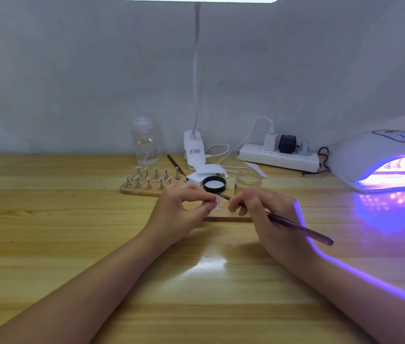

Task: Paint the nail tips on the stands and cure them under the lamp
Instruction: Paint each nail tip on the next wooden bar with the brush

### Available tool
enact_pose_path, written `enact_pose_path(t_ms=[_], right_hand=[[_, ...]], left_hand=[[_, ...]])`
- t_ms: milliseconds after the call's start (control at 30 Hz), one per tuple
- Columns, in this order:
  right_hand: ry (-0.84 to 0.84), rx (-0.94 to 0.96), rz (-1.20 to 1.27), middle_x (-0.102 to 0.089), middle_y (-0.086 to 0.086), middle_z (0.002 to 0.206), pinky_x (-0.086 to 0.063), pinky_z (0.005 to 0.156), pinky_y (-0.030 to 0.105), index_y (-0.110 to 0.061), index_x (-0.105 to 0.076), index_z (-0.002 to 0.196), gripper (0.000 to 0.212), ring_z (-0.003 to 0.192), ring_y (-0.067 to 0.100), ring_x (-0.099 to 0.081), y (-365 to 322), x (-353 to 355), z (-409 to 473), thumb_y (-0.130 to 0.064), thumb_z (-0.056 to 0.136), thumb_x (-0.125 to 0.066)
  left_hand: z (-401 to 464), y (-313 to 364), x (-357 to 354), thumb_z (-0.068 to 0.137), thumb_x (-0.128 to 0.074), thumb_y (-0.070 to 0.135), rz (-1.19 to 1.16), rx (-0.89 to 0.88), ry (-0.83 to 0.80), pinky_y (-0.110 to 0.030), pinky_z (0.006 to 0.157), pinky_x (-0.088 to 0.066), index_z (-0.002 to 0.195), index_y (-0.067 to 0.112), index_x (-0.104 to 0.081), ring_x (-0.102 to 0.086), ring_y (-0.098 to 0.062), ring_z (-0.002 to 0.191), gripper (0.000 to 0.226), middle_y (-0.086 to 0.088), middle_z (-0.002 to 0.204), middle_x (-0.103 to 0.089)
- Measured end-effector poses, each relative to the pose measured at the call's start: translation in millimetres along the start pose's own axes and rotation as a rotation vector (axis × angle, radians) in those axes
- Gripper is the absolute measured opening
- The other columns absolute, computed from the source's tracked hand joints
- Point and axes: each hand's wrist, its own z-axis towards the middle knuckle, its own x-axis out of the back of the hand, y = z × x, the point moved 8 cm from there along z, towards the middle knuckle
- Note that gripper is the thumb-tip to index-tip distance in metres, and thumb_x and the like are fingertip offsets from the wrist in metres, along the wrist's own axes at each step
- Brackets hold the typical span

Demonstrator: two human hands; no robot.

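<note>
Left hand: fingers curled, pinching a small stand with a pale nail tip; stand itself mostly hidden by fingertips. Right hand: gripping a brush like a pen, bristle end at the nail tip, blurred. Both wrists resting on the wooden table. Just behind, a board of nail stands, partly out of focus. Far right, curing lamp, glowing violet, cut off by frame edge.

Curing lamp display – digits blurred, desk lamp clip label – print unreadable
</note>
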Motion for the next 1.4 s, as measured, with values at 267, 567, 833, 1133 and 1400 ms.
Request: enact_pose_path(t_ms=[267,567,833,1133,1400], right_hand=[[0.000,0.019,-0.014,-0.062,-0.019,0.068,-0.044,0.064,0.008,-0.027,-0.063,0.072,0.034,0.066,-0.006,-0.060,-2.1,-1.1,1.3,-0.038,0.091,-0.037],[-0.001,-0.011,0.012,-0.063,-0.017,0.064,-0.044,0.062,0.009,-0.028,-0.063,0.069,0.036,0.063,-0.004,-0.060,1.6,-1.0,0.6,-0.041,0.090,-0.037],[0.001,-0.020,0.028,-0.064,-0.012,0.065,-0.043,0.060,0.007,-0.026,-0.063,0.072,0.033,0.060,-0.004,-0.060,0.0,-0.1,1.5,-0.038,0.092,-0.040],[-0.012,-0.082,0.075,-0.065,-0.008,0.060,-0.046,0.057,0.014,-0.022,-0.066,0.068,0.036,0.057,0.001,-0.060,2.8,-1.4,0.9,-0.044,0.090,-0.048],[0.089,-0.130,0.158,-0.067,-0.004,0.066,-0.043,0.059,0.010,-0.018,-0.066,0.071,0.034,0.060,0.002,-0.060,4.4,5.3,-0.7,-0.033,0.091,-0.043]], left_hand=[[0.7,2.1,1.0,0.074,-0.073,0.007,0.026,-0.029,0.008,-0.039,0.091,-0.039,0.084,0.013,-0.075,-0.058,-0.009,0.082,0.011,0.004,0.078,-0.068],[0.2,2.2,0.8,0.074,-0.073,0.009,0.023,-0.031,0.007,-0.051,0.097,-0.036,0.084,0.016,-0.074,-0.059,-0.012,0.084,0.013,0.003,0.080,-0.068],[0.6,4.5,1.3,0.073,-0.073,0.008,-0.007,-0.027,0.008,-0.050,0.096,-0.037,0.085,0.016,-0.074,-0.059,-0.007,0.082,0.014,0.011,0.078,-0.067],[1.0,3.0,3.3,0.072,-0.074,0.007,-0.040,-0.029,0.017,-0.044,0.089,-0.045,0.080,0.023,-0.072,-0.061,-0.004,0.078,0.017,0.016,0.076,-0.067],[1.6,0.3,8.2,0.071,-0.075,0.007,-0.018,-0.036,0.081,-0.003,0.076,-0.036,0.073,0.021,-0.070,-0.055,0.009,0.089,0.015,0.009,0.092,-0.063]])
